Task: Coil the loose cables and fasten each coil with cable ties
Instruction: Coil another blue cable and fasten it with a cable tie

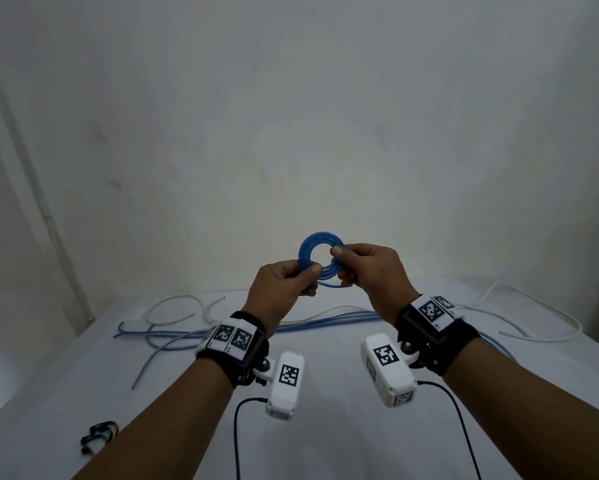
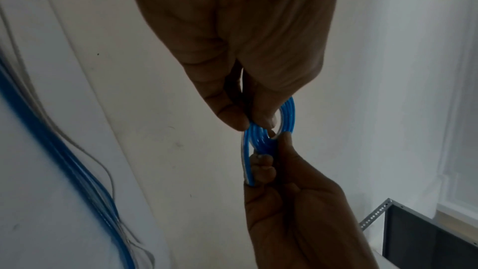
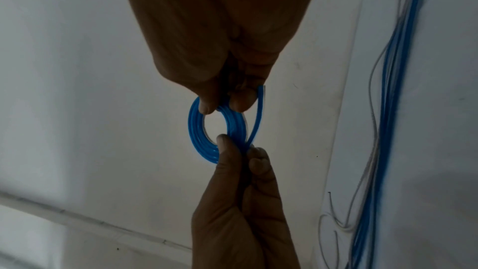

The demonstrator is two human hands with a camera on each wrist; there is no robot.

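Note:
A small flat coil of blue cable (image 1: 320, 242) is held up in the air above the white table (image 1: 325, 445), facing me. My left hand (image 1: 308, 277) pinches its lower left side between thumb and fingers. On the right side my right hand (image 1: 339, 268) pinches the coil, thumb on the front. In the left wrist view the left hand (image 2: 248, 124) grips the coil (image 2: 261, 140) from above and the right hand (image 2: 282, 150) from below. The right wrist view shows the coil (image 3: 196, 128) and a loose outer strand (image 3: 258, 114) running between both grips.
Long loose blue cables (image 1: 325, 322) lie across the far part of the table. White cables lie at the back left (image 1: 177, 306) and back right (image 1: 533, 323). Small black looped pieces (image 1: 99, 434) sit near the front left. A plain wall stands close behind.

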